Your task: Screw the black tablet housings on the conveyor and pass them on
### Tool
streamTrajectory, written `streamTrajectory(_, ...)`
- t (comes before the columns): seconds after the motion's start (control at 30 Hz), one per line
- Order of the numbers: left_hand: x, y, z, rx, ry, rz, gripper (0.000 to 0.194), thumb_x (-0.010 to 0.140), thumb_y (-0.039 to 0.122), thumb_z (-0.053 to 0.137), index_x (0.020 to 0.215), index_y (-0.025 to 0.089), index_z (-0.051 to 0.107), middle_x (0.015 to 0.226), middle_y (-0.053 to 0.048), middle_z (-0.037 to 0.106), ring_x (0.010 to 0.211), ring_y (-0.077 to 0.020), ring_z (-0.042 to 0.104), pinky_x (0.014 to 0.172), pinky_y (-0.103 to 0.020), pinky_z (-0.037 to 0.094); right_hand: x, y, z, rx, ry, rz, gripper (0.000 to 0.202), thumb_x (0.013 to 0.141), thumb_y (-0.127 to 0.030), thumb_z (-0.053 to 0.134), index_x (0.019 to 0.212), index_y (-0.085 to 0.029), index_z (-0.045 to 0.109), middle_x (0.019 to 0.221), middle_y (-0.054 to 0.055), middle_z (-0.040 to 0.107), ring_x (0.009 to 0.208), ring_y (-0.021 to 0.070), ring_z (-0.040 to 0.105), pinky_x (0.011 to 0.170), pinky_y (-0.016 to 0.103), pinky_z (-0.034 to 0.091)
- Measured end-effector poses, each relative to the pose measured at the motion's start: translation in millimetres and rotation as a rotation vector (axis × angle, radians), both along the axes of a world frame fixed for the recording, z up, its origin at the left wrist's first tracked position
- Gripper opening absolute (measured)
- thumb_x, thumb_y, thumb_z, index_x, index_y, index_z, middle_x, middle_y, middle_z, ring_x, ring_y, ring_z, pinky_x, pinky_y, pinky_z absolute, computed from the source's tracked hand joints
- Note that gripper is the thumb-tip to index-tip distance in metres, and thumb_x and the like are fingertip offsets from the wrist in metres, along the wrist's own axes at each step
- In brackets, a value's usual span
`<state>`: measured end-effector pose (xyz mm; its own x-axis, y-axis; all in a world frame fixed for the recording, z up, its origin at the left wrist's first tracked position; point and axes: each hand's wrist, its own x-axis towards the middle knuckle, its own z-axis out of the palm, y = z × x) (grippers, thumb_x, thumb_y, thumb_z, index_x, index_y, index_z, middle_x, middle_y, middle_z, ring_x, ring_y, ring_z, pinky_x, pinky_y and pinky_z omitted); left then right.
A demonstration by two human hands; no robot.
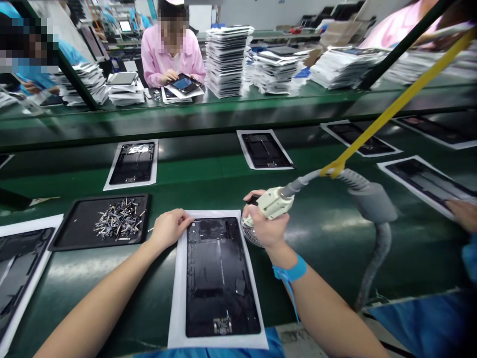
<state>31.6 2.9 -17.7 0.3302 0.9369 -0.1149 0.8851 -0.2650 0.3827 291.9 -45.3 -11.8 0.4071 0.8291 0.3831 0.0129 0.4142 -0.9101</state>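
You have the flat black rectangular device housing [204, 308] in front of you on its white paper sheet [178, 303], lying on the glossy green work surface [324, 268]. Your left hand [167, 229] is at the upper left corner, fingers bent and close together; whether they pinch the paper or merely press there, I can't tell. Your right hand [271, 229] is closed around a cream-coloured handheld tool [275, 203] fed by a thick grey hose [377, 253] (a yellow strap [400, 103] holds the hose up), just beside the upper right corner, by a round, speckled metallic object [251, 234] partly hidden by that hand. I'd judge this step to be steadying the housing while handling the tool at its edge. Any move over the housing would call for a steady left hand, a controlled grip and enough slack in the hose. The shallow black tray [80, 226] of small loose parts [119, 219] sits to your left.
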Motion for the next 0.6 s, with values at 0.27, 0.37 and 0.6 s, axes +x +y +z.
streamTrajectory(0.27,0,1,0.4,-0.014,-0.006,-0.013,0.028,0.097,0.04,0.058,0.078,0.021,0.065,0.078,-0.001,0.071,0.073,-0.0176,0.064,0.065,-0.026,0.033,0,2,-2.5,0.048,-0.005,-0.001,0.024,0.08,-0.025,0.076,0.1,-0.021,0.065,0.083,0.0,0.069,0.05,0.0098,0.061,0.046,0.024,0.053)
streamTrajectory(0.37,-1,2,1.5,-0.018,-0.008,-0.038,0.03,0.098,0.038,0.054,0.078,0.021,0.066,0.079,-0.002,0.071,0.072,-0.0174,0.064,0.064,-0.026,0.034,1,2,-3.2,0.055,-0.012,-0.009,0.024,0.08,-0.023,0.076,0.101,-0.02,0.065,0.085,0.0,0.069,0.05,0.01,0.062,0.046,0.024,0.054)
streamTrajectory(0.6,-3,9,5.6,-0.118,-0.089,-0.081,0.022,0.093,0.028,0.056,0.082,0.02,0.072,0.072,-0.001,0.071,0.066,-0.0157,0.062,0.062,-0.025,0.035,-7,-4,20.2,0.127,0.069,-0.031,0.018,0.084,-0.027,0.075,0.098,-0.019,0.066,0.086,0.001,0.068,0.048,0.0103,0.063,0.042,0.025,0.052)
